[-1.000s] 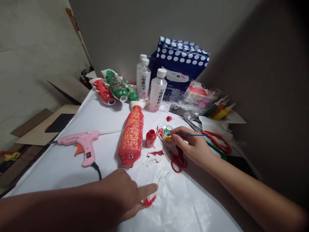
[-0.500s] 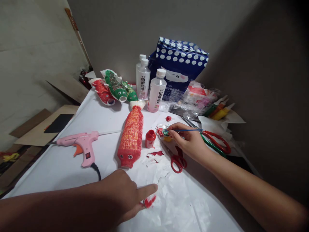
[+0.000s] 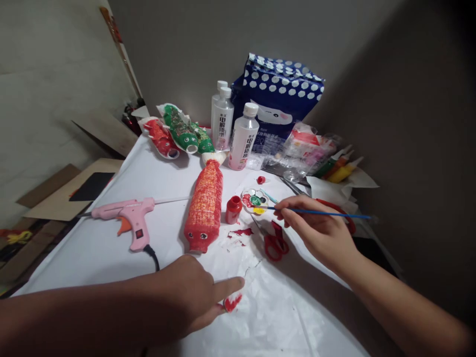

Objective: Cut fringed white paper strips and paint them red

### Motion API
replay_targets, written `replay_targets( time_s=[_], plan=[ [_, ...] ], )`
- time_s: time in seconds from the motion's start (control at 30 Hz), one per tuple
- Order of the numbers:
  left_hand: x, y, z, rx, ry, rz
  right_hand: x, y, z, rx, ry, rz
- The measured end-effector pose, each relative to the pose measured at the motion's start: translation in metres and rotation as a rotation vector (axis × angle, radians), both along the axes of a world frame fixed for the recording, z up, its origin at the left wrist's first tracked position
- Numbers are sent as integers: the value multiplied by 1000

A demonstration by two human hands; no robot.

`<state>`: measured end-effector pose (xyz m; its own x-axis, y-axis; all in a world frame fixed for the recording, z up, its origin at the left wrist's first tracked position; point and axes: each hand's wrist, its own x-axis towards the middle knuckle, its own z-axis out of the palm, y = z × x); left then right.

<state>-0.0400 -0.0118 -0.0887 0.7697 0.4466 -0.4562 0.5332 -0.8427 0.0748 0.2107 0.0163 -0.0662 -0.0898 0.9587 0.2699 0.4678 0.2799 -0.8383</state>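
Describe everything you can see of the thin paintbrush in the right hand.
The paintbrush is a slim, straight stick with a blue handle, lying almost level above the white-covered table. The right hand pinches it near the front between thumb and fingers, and the long rear end juts out to the right past the hand. Its tip reaches the edge of the small round palette with red, green and yellow paint. The bristles are too small to make out.
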Motion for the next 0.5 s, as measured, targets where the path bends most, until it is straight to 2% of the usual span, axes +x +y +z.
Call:
replay_targets(
  time_s=[0.1, 0.2, 0.5],
  plan=[
    [-6, 0, -5, 16, -65, -40, 5, -26, 1, -6, -37, 25],
    [-9, 0, -9, 45, -122, -74, 7, -50, -6, 6, -38, 130],
    [-7, -2, -5, 105, -92, -93, 4, -98, -21, 46, -150, 346]
  ],
)
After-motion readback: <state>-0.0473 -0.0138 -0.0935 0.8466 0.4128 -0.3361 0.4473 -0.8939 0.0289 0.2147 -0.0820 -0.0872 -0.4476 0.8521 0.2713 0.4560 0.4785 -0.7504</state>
